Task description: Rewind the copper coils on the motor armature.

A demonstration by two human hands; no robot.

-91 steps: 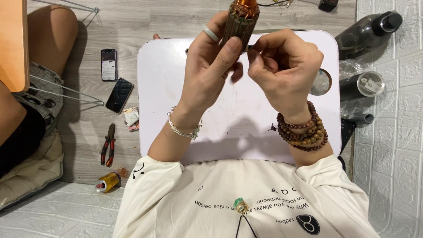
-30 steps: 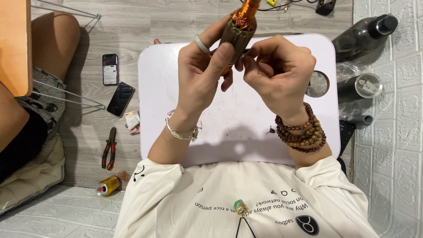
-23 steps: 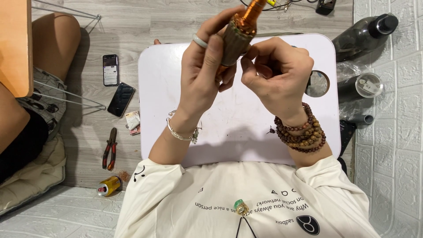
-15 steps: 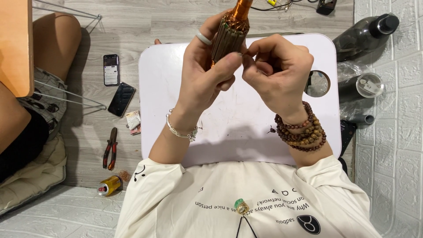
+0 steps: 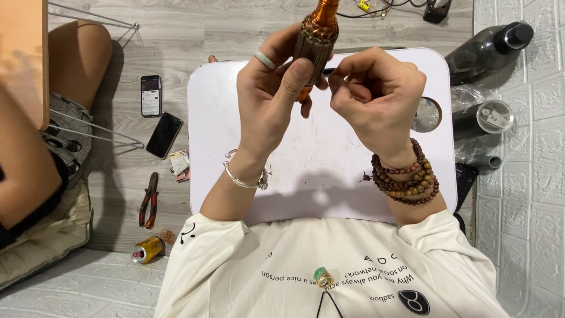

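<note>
Left grip [image 5: 276,100] clasping copper-wound motor core [image 5: 316,36] over white worktop [image 5: 329,171]; right grip [image 5: 376,94] pinched shut beside it; dark bottle [image 5: 485,50] capped, contents unclear.

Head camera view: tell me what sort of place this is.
Probably a home floor used as an informal repair spot. The left hand grips a copper-wound motor armature above a white lap table, with red-handled pliers on the wood-look floor.

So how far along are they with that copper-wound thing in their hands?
Done: one end of the motor core already shows tight copper winding. In hand: the left hand holds the core above the white table while the right hand pinches at its side. What is left cannot be judged; pliers lie unused on the floor.
</note>
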